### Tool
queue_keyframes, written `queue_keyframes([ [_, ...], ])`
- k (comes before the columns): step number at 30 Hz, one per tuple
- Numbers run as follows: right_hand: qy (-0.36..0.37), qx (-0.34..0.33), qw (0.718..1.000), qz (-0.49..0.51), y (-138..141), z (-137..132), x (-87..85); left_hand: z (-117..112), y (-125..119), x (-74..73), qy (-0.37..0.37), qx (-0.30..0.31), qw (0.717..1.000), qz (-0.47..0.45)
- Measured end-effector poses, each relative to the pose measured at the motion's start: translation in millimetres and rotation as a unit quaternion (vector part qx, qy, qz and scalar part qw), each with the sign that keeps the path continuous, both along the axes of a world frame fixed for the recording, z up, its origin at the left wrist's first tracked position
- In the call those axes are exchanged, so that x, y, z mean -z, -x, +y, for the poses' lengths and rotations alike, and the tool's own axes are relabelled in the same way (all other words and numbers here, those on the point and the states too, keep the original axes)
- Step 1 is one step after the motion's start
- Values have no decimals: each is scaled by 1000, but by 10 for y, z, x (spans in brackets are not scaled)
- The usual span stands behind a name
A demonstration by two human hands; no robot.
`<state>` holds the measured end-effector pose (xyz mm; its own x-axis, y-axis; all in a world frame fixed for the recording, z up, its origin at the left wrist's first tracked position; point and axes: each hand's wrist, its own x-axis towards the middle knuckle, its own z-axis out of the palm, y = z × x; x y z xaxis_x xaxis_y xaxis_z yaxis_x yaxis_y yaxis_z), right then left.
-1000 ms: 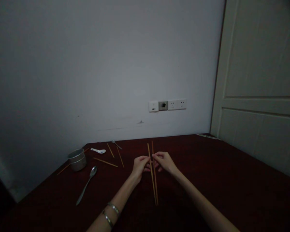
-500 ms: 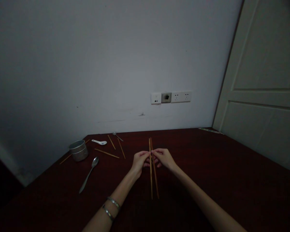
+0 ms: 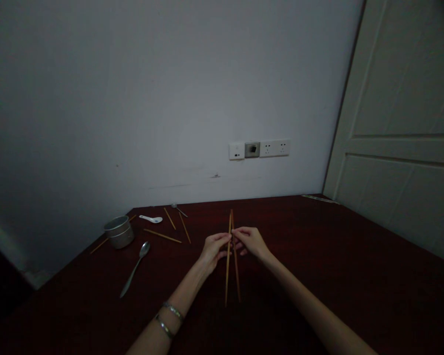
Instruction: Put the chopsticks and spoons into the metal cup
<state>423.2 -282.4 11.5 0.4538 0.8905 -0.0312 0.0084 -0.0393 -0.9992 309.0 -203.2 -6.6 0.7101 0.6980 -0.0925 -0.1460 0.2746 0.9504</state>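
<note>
My left hand (image 3: 215, 248) pinches a light wooden chopstick (image 3: 227, 276) between thumb and fingers. Close beside it, my right hand (image 3: 250, 241) pinches a darker, reddish chopstick (image 3: 237, 276). Both sticks point away from me, their far ends almost together and their near ends spread apart over the dark red table (image 3: 299, 256). The fingertips of the two hands nearly meet; whether they touch I cannot tell.
On the left stand a metal cup (image 3: 119, 234), a large metal spoon (image 3: 135, 268), a white spoon (image 3: 150, 219) and a small metal spoon (image 3: 179, 210). Several loose chopsticks (image 3: 163, 235) lie among them. A wall with sockets (image 3: 274, 148) rises behind the table.
The near ends of the two held chopsticks have swung left, the light one more, so they spread wider. Their far ends have come closer together. The view has shifted slightly.
</note>
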Motion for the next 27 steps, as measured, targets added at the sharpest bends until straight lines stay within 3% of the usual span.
queue_keyframes([
  [16, -30, -3, 1000, 7, 63, 7, 16, -59, 65, -175, 19, 47, 999, -4],
  [27, -44, 1, 999, 27, 77, 1, 47, -8, 40, -111, 27, 55, 998, -14],
])
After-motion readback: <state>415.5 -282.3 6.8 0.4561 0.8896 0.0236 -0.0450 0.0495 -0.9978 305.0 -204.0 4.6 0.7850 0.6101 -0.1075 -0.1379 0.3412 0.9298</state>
